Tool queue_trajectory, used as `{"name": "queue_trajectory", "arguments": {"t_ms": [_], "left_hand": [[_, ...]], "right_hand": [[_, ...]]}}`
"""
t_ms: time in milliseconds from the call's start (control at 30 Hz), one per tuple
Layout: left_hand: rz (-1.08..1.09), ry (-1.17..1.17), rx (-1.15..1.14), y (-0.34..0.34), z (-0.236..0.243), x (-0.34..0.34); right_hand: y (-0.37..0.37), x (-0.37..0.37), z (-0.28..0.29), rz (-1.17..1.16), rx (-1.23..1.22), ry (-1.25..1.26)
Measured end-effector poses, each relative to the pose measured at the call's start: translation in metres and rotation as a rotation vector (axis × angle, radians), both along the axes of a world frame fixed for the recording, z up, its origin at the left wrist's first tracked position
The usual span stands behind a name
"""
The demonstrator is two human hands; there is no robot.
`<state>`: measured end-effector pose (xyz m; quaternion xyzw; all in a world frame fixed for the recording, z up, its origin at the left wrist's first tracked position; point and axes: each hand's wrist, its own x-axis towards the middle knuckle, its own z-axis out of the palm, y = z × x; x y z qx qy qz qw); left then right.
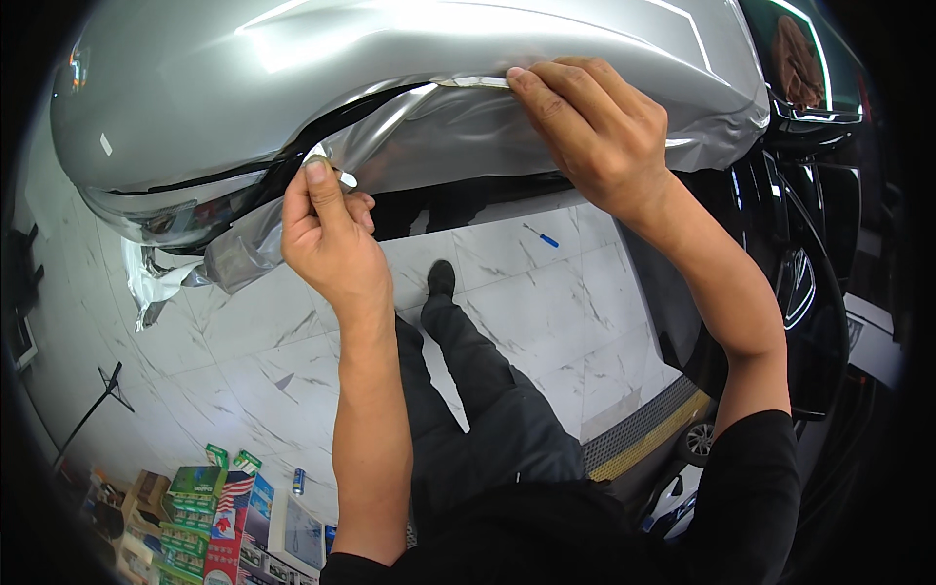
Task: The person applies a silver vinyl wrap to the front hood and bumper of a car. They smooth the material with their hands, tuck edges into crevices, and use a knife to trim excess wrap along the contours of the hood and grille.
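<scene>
A car body panel (390, 34) covered in glossy silver film spans the top of the view. Below a dark gap along its edge hangs a loose, creased sheet of silver film (458, 141). My left hand (336, 244) is closed near the headlight (185, 210), thumb against fingers, pinching a narrow silvery-white strip of film (347, 179) whose end pokes out. Farther right, my right hand (614, 136) is closed at the panel edge. Its thumb and fingertips pinch the light rim of the film, partly hidden by the fingers.
Crumpled film (151, 283) dangles below the headlight. A blue-handled screwdriver (541, 236) lies on the marble-patterned floor. Boxes (200, 517) and a blue can (298, 481) stand at lower left, a thin black stand (102, 395) beyond. Black car bodywork (770, 234) and a brown cloth (798, 63) are at right.
</scene>
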<state>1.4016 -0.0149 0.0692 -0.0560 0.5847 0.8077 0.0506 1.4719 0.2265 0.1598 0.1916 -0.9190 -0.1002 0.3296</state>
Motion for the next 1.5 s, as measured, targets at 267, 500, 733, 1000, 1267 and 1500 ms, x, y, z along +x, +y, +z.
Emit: {"name": "queue_trajectory", "arguments": {"t_ms": [267,500,733,1000,1267,1500], "left_hand": [[0.004,0.002,-0.001,0.0,0.001,0.002],[-0.004,0.016,-0.004,-0.002,-0.003,0.005],[-0.006,0.053,-0.002,-0.005,-0.011,0.005],[-0.012,0.063,-0.007,-0.008,-0.014,0.01],[-0.017,0.052,-0.019,-0.008,-0.012,0.012],[-0.028,0.052,-0.047,-0.012,-0.016,0.011]], "right_hand": [[0.007,0.009,-0.002,-0.019,-0.025,0.004],[0.013,0.016,-0.002,-0.045,-0.031,0.007],[0.018,0.024,-0.004,-0.069,-0.043,0.005],[0.027,0.031,-0.002,-0.089,-0.039,0.009],[0.038,0.04,-0.004,-0.107,-0.013,0.021],[0.047,0.048,-0.003,-0.112,-0.015,0.022]]}}
